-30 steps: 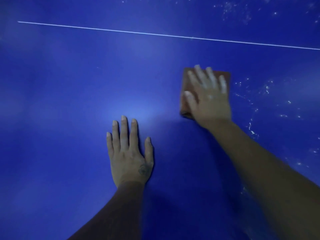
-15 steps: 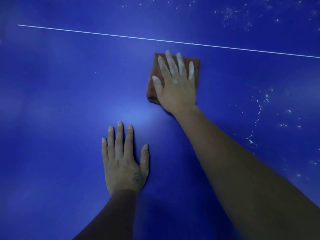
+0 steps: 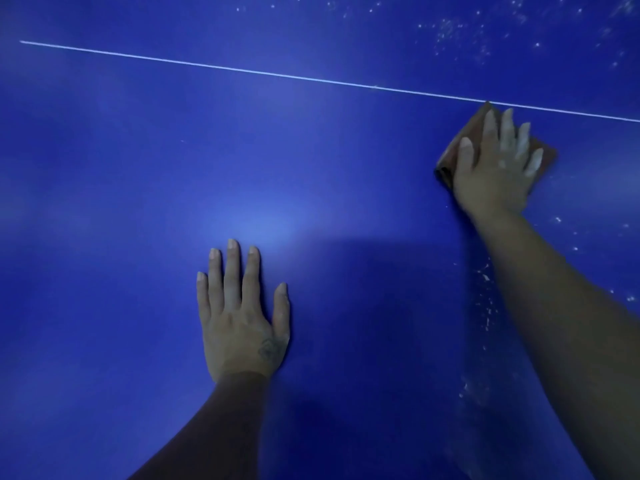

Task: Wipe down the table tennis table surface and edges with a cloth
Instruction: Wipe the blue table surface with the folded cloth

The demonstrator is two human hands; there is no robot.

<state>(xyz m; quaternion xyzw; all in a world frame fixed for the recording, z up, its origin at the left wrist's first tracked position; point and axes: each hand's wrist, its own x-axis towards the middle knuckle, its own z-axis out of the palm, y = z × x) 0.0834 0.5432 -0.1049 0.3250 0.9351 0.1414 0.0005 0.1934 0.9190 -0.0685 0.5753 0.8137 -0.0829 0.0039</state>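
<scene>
The blue table tennis table [image 3: 121,174] fills the whole view. My right hand [image 3: 495,171] lies flat with straight fingers on a folded brown cloth [image 3: 450,157] at the right, pressing it onto the surface. The cloth's far corner touches the thin white line [image 3: 242,69]. Most of the cloth is hidden under my palm. White dust coats my right fingers. My left hand [image 3: 239,313] rests flat on the table near the middle, fingers straight and slightly spread, holding nothing.
White specks and flakes [image 3: 485,282] lie scattered on the surface beside my right forearm and past the line at the far right [image 3: 460,32]. The surface to the left looks smooth, with a soft light reflection [image 3: 249,223] above my left hand.
My right hand slid the cloth left and away, then swept it far to the right up to the white line. My left hand stayed planted.
</scene>
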